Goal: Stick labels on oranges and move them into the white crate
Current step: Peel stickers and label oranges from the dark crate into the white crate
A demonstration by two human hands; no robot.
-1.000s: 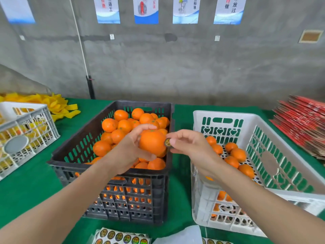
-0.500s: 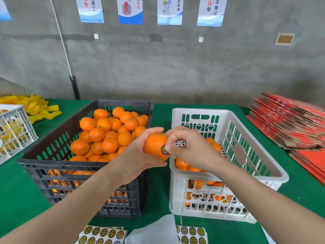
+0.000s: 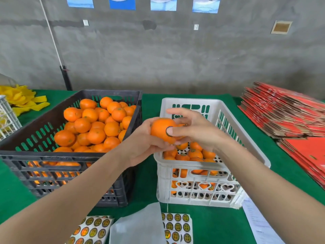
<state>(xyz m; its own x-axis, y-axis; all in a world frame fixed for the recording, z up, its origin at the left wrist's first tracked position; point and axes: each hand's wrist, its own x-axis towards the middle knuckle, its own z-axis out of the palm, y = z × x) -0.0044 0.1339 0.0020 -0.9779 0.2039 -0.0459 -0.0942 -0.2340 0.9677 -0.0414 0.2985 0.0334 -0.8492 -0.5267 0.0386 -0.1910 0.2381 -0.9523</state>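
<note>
My left hand (image 3: 140, 147) grips an orange (image 3: 160, 128) from below and behind, holding it above the near left rim of the white crate (image 3: 246, 136). My right hand (image 3: 197, 131) is around the orange's right side, its thumb pressing a round dark-rimmed label (image 3: 168, 131) onto the fruit while the other fingers spread above and behind. Several oranges (image 3: 193, 153) lie in the white crate. The black crate (image 3: 52, 157) to the left is heaped with oranges (image 3: 98, 124). Label sheets (image 3: 176, 226) lie on the green table at the near edge.
A second label sheet (image 3: 91, 229) and a white backing paper (image 3: 137, 226) lie near me. Red flat cartons (image 3: 284, 111) are stacked at the right. Yellow wrappers (image 3: 22, 99) and a white wire basket (image 3: 7, 117) are at the left. A printed paper (image 3: 258, 224) lies at the near right.
The orange has moved right, from over the black crate to above the white crate's edge. My right hand brought the label to it and now presses it with the thumb.
</note>
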